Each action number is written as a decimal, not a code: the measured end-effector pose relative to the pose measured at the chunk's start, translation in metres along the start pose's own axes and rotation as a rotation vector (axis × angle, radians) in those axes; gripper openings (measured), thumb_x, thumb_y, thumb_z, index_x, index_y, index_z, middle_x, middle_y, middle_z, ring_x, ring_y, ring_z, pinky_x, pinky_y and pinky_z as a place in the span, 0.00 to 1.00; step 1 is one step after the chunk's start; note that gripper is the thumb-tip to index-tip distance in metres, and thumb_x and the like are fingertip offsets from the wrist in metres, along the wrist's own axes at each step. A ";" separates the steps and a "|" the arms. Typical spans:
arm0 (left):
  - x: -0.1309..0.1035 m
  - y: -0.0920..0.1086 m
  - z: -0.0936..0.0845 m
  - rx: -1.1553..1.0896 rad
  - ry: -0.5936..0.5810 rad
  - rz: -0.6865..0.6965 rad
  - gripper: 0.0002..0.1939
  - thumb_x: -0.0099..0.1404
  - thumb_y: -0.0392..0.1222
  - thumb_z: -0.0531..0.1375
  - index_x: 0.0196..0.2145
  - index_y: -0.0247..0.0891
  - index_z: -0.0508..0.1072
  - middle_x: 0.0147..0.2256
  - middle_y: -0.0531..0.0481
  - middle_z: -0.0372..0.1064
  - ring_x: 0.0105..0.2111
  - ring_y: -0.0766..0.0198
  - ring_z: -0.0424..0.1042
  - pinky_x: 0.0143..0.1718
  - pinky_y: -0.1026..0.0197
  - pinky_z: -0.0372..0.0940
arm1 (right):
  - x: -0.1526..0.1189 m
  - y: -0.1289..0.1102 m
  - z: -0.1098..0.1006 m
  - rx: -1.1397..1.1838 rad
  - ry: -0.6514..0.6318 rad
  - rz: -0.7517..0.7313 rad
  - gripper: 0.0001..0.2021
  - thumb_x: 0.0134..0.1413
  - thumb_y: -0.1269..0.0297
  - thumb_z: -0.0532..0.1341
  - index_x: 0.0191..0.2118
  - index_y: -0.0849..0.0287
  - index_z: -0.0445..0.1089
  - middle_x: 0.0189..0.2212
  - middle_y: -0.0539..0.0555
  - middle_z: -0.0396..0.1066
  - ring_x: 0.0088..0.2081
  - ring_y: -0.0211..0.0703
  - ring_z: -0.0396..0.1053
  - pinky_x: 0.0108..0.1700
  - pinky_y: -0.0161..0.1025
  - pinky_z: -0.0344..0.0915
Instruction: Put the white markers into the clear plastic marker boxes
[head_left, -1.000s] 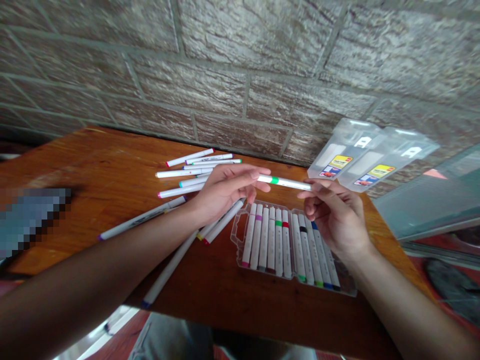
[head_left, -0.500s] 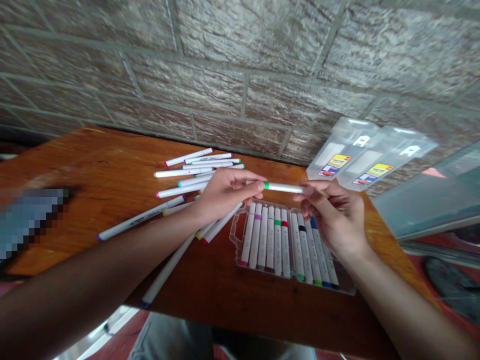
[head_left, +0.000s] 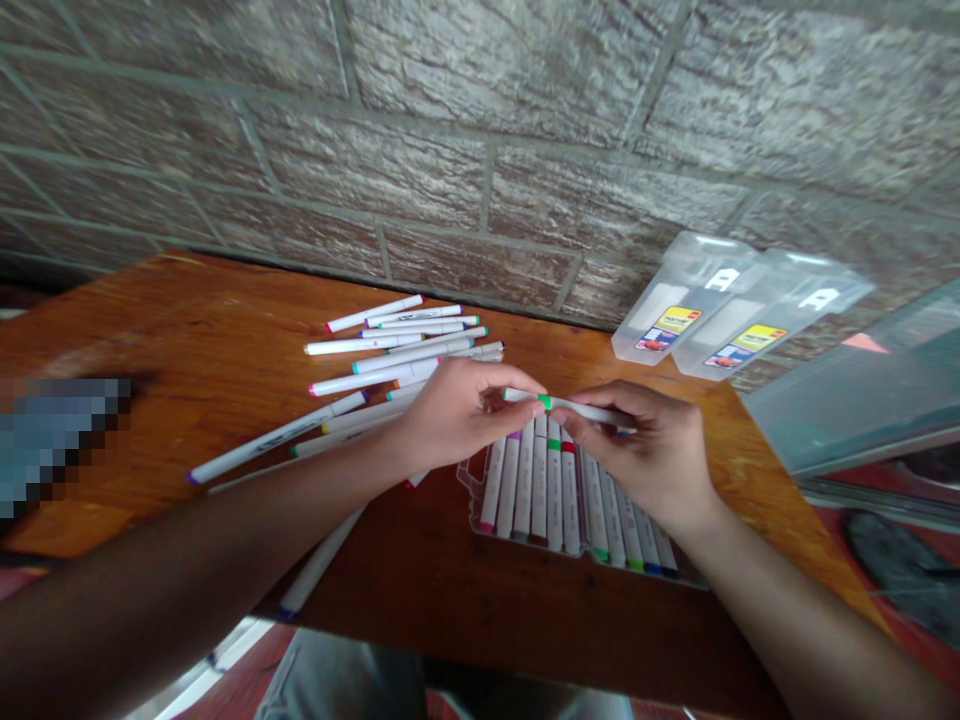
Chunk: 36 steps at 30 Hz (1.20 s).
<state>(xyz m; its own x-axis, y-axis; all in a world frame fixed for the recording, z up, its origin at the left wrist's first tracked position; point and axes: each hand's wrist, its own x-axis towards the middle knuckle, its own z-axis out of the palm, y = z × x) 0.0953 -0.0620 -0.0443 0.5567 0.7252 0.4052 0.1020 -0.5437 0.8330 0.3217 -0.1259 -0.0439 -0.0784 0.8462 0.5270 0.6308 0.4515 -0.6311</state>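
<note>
Markers [head_left: 409, 357] on table [head_left: 442, 575] (wall [head_left: 562, 200] behind).

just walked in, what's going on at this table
A person is holding a white marker with a green band between the left hand and the right hand, above an open clear case. A row of white markers lies side by side in the case, partly hidden by the hands. More loose markers are scattered on the wooden table around the left hand and forearm. Two clear plastic boxes stand near the stone wall.
</note>
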 end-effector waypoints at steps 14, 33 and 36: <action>-0.004 0.005 -0.001 -0.050 -0.073 0.000 0.13 0.72 0.41 0.61 0.47 0.33 0.83 0.38 0.45 0.84 0.33 0.63 0.80 0.32 0.65 0.70 | 0.003 -0.005 -0.001 0.003 -0.018 0.011 0.08 0.59 0.58 0.73 0.37 0.58 0.81 0.29 0.54 0.82 0.26 0.41 0.76 0.27 0.37 0.68; -0.002 0.006 0.001 0.025 -0.058 0.008 0.08 0.69 0.41 0.64 0.39 0.35 0.83 0.35 0.47 0.83 0.30 0.65 0.74 0.30 0.65 0.64 | 0.002 -0.010 0.000 -0.045 -0.045 -0.022 0.07 0.60 0.60 0.72 0.36 0.57 0.81 0.26 0.52 0.79 0.24 0.39 0.71 0.26 0.38 0.64; -0.001 0.006 0.000 0.020 -0.053 0.005 0.08 0.69 0.40 0.65 0.39 0.35 0.83 0.34 0.48 0.82 0.29 0.66 0.74 0.30 0.65 0.64 | 0.002 -0.011 0.000 -0.043 -0.048 -0.025 0.06 0.60 0.60 0.72 0.36 0.57 0.81 0.27 0.52 0.79 0.25 0.39 0.72 0.27 0.37 0.64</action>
<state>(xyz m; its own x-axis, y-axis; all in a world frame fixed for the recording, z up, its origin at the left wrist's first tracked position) 0.0956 -0.0662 -0.0403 0.5999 0.6993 0.3887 0.1153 -0.5563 0.8230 0.3150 -0.1296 -0.0359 -0.1308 0.8481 0.5135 0.6609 0.4607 -0.5924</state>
